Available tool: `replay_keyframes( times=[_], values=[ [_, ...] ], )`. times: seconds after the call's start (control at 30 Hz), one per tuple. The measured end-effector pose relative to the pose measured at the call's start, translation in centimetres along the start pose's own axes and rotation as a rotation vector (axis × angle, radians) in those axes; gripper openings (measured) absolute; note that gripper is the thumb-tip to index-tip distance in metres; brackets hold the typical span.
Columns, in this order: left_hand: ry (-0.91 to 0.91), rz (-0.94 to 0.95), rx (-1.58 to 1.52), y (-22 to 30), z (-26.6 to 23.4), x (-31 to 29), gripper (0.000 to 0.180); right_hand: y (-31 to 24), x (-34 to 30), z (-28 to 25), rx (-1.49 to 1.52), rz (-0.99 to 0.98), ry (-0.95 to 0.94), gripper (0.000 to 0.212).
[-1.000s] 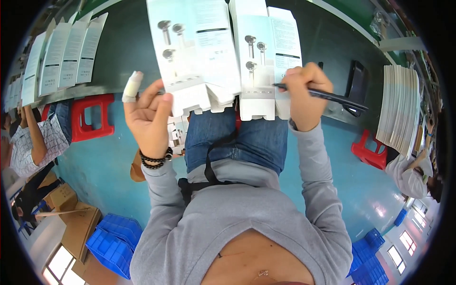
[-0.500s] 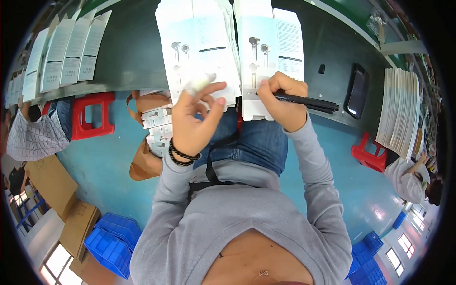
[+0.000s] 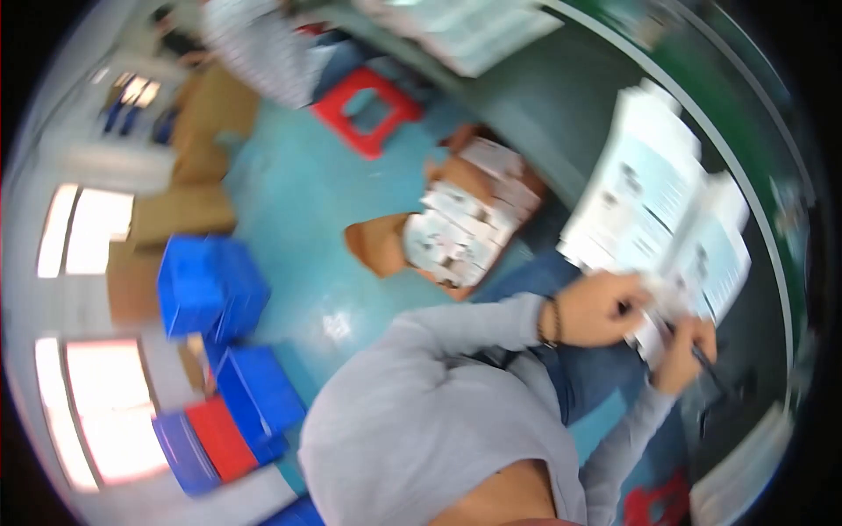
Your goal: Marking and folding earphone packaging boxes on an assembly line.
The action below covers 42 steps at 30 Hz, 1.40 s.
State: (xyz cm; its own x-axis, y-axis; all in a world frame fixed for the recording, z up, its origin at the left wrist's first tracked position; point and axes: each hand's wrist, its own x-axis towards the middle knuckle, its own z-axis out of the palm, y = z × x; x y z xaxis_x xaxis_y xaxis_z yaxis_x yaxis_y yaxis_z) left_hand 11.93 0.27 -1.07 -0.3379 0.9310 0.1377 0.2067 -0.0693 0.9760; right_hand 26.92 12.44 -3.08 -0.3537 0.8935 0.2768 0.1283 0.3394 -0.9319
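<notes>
We look down at two printed stacks of flat white boxes at the right of the frame, lying on the dark desk (image 3: 561,105): the left stack (image 3: 638,188) and, just beside it, the right stack (image 3: 715,254). Right of centre, our left hand (image 3: 605,309) reaches to the lower ends of the boxes; blur hides its fingertips, so we cannot tell whether its grip is spread or pinching anything. Just beside it, below the right stack, our right hand (image 3: 687,355) keeps its grip closed around a black pen (image 3: 707,368), which points toward the lower right. Near the upper centre we see an open brown carton (image 3: 373,244) of small printed boxes (image 3: 465,223) and a red stool (image 3: 367,112). Blue crates (image 3: 193,285) stand at left, and another person (image 3: 267,53) sits at the upper left.
</notes>
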Motion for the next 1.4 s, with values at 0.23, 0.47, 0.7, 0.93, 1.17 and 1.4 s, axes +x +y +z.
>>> replay_keyframes(
  times=[0.23,0.47,0.7,0.93,1.17,1.4],
  values=[
    [0.024,-0.119,-0.572,1.1,1.1,-1.5,0.063,-3.2,-0.5,0.8,0.279,0.16,0.037,0.026],
    [0.068,-0.062,-0.668,0.3,0.0,-0.3,0.062,-2.9,0.7,-1.1,0.339,0.014,0.145,0.03],
    [0.414,0.063,-0.118,-1.7,-6.7,-0.7,0.049,-3.7,1.3,-1.8,-0.448,-0.437,0.166,0.028],
    [0.535,0.011,0.071,-3.0,-7.8,-0.4,0.052,-1.9,0.3,0.5,0.079,-0.033,-0.015,0.029],
    [0.227,0.023,0.021,0.6,-3.0,0.2,0.05,-1.2,0.1,-0.7,-0.043,0.028,-0.084,0.028],
    [-0.034,-0.086,-0.025,0.6,1.2,0.0,0.045,-2.3,0.3,-0.5,-0.12,-0.035,-0.127,0.028]
  ],
)
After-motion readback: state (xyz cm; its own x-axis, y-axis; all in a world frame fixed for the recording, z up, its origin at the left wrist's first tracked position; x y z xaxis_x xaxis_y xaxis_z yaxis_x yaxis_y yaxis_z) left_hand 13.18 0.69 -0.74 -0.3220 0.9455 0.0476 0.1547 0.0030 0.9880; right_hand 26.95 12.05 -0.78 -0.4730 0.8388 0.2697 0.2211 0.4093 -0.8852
